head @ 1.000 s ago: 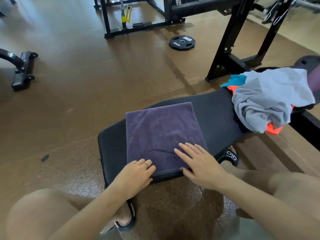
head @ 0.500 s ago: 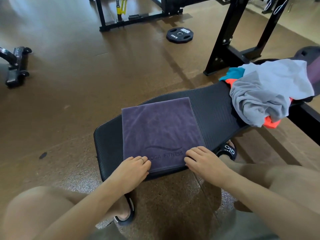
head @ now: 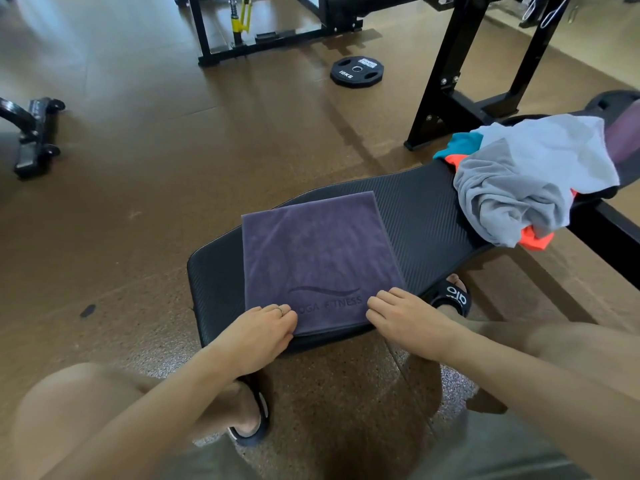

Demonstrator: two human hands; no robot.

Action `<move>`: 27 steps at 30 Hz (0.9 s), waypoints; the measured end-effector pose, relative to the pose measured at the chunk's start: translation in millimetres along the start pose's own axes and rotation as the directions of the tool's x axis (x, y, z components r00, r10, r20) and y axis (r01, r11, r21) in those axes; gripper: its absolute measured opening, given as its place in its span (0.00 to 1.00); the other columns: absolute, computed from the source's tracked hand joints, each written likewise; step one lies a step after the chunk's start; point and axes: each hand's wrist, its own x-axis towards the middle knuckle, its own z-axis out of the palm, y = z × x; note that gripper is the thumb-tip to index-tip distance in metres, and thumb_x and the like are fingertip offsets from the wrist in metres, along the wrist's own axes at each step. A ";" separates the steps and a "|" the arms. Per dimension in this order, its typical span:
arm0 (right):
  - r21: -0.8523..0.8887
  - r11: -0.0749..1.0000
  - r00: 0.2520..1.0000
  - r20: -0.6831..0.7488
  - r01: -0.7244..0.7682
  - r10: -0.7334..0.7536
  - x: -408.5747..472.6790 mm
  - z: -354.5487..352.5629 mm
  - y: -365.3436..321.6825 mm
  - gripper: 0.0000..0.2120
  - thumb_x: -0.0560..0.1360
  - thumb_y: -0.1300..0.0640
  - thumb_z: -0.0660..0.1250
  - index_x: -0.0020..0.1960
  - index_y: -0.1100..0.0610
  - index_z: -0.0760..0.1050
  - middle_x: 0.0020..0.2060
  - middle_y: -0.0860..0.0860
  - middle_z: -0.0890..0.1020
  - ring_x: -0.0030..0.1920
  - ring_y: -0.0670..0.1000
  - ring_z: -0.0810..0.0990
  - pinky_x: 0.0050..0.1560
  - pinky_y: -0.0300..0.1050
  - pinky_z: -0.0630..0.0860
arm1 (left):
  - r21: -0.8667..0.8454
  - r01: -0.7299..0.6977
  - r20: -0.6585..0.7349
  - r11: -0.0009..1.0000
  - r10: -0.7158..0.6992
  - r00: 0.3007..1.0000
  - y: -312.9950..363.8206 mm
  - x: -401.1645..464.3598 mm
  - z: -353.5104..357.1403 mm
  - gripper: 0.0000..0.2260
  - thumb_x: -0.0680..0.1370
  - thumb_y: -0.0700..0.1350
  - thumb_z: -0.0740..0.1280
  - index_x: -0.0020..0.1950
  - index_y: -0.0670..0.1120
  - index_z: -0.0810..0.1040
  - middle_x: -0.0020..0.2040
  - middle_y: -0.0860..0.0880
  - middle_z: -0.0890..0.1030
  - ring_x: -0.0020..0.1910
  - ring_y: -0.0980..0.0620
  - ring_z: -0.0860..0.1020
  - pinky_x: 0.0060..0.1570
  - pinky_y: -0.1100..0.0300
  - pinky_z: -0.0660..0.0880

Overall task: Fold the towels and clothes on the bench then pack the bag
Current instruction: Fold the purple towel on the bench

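A folded purple towel (head: 318,258) with a fitness logo lies flat on the near end of the black padded bench (head: 426,220). My left hand (head: 259,334) holds the towel's near left corner, fingers on top and thumb at the edge. At the near right corner, my right hand (head: 405,317) grips the towel with bent fingers. A loose heap of clothes sits on the far right of the bench: a grey garment (head: 519,188) over orange (head: 535,239) and teal (head: 459,142) pieces. No bag is in view.
A black rack frame (head: 446,81) stands behind the bench, and a 10 kg weight plate (head: 356,71) lies on the brown floor. More black equipment (head: 33,133) sits at the far left. My feet in black slides (head: 452,297) rest beside and under the bench.
My right hand slid off the towel's top back to its near right corner and its fingers bent. My left hand stayed at the near left corner.
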 end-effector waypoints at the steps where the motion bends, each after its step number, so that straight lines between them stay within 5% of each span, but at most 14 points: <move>1: 0.000 1.000 1.000 -0.009 0.001 -0.001 0.2 -1.4 -0.5 0.07 0.75 0.61 0.72 0.50 0.55 0.75 0.47 0.50 0.78 0.46 0.52 0.76 0.48 0.46 0.76 | -0.015 0.001 -0.007 1.000 -0.001 1.000 -1.5 -0.6 -1.8 0.08 0.84 0.52 0.55 0.54 0.52 0.72 0.52 0.54 0.76 0.51 0.53 0.77 0.51 0.58 0.72; 7: 0.091 0.991 0.993 -0.051 -0.100 0.105 5.5 -5.7 -10.5 0.08 0.78 0.52 0.69 0.55 0.53 0.76 0.51 0.50 0.79 0.49 0.51 0.78 0.49 0.46 0.77 | 0.026 -0.070 -0.042 0.997 0.071 0.997 1.1 -0.1 -6.7 0.09 0.82 0.52 0.54 0.53 0.52 0.73 0.50 0.54 0.76 0.47 0.53 0.76 0.46 0.60 0.72; 12: 0.110 0.984 0.990 -0.005 -0.139 0.140 11.3 -0.3 -15.5 0.09 0.76 0.54 0.72 0.54 0.53 0.75 0.49 0.49 0.79 0.47 0.51 0.79 0.47 0.46 0.77 | 0.058 -0.030 0.024 0.998 0.029 0.999 10.7 0.3 -6.2 0.12 0.84 0.51 0.56 0.64 0.51 0.73 0.60 0.52 0.76 0.56 0.52 0.77 0.55 0.57 0.73; 20: 0.092 0.992 0.996 0.012 -0.089 0.088 17.1 -1.8 -9.8 0.10 0.72 0.59 0.75 0.46 0.52 0.74 0.40 0.48 0.78 0.40 0.50 0.78 0.41 0.45 0.76 | 0.149 -0.002 -0.038 0.989 0.008 0.999 36.4 27.8 2.8 0.13 0.84 0.53 0.61 0.64 0.49 0.73 0.61 0.49 0.76 0.57 0.49 0.79 0.55 0.53 0.78; 27: 0.060 0.998 1.000 -0.013 -0.011 0.012 6.5 -5.9 -8.0 0.10 0.73 0.62 0.72 0.49 0.54 0.73 0.43 0.50 0.76 0.42 0.51 0.75 0.42 0.46 0.76 | 0.147 -0.010 -0.016 0.989 0.013 1.000 40.9 34.6 10.4 0.13 0.85 0.50 0.59 0.69 0.51 0.70 0.67 0.49 0.74 0.61 0.49 0.77 0.55 0.54 0.76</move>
